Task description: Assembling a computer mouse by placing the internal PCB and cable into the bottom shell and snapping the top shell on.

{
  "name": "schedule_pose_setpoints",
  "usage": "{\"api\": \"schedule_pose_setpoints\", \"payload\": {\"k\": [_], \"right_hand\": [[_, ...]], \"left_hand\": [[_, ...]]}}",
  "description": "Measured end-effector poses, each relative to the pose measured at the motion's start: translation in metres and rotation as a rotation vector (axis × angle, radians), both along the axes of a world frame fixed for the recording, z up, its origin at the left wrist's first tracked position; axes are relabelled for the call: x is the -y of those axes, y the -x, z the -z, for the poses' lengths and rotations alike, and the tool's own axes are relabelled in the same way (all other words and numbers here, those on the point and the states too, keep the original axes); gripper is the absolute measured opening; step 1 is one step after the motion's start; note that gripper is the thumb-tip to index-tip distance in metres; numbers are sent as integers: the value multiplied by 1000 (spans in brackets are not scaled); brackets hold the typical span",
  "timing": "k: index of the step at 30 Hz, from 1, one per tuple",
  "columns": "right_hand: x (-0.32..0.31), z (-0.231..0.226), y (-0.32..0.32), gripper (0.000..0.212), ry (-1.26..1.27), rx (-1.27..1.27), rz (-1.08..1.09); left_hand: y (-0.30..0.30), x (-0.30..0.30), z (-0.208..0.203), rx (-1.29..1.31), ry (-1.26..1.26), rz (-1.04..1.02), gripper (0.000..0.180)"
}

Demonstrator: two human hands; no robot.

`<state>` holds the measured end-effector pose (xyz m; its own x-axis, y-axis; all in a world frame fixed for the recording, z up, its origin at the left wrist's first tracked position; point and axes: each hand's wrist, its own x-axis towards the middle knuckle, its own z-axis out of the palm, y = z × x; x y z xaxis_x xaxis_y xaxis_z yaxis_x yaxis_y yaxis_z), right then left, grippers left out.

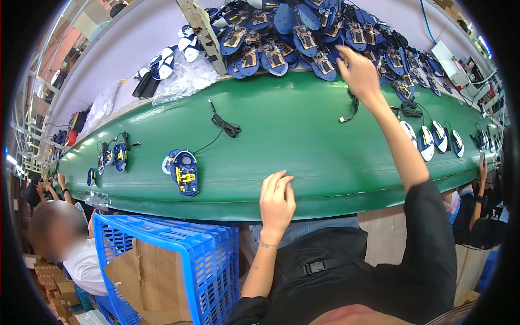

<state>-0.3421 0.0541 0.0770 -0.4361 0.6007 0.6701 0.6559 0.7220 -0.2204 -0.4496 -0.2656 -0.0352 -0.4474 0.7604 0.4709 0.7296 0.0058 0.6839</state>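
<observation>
My right hand [357, 71] reaches over the far edge of the green belt [281, 135] to a heap of dark blue computer mouse halves [303, 40], many with circuit boards on them. Its fingers are slightly bent and apart, at the front of the heap, with nothing visible in them. A black cable with a plug [351, 108] lies just below that wrist. At the belt's near edge, my left hand [277, 203] rests with loosely bent fingers and holds nothing. To its left lies an opened blue mouse [185, 173] with yellow parts inside; its coiled cable [228, 128] stretches away behind it.
White-and-blue mice [427, 142] with cables sit on the belt at the right. Several opened mice [119, 157] stand farther left. A metal post [201, 35] rises beside the heap. A blue crate [211, 265] holding cardboard stands at my left. Other people work at both sides.
</observation>
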Motion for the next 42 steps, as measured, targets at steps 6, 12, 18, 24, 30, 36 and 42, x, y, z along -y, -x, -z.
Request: {"api": "schedule_pose_setpoints", "payload": {"k": [6,12,18,24,30,36,42], "right_hand": [[-126,-11,67,55,-361,150,32],[-128,-24,84,57,-123,395,-32],[-152,-38,67,39,-127,173,-131],[-183,-114,74,19,-336,-21,168],[-185,-134,76,21,-259,-27,154],[-145,-57,60,27,-50,149,20],[-86,-3,50,34,-96,-17,76]], "left_hand": [[-12,-13,-1,63,-27,8,14],[-5,-5,-1,123,-43,-12,14],[-1,-4,-1,138,-36,17,14],[-2,-7,-2,161,-51,19,13],[1,-3,-1,135,-24,36,15],[4,-1,-1,115,-15,40,14],[2,-4,-6,120,-8,64,13]]}}
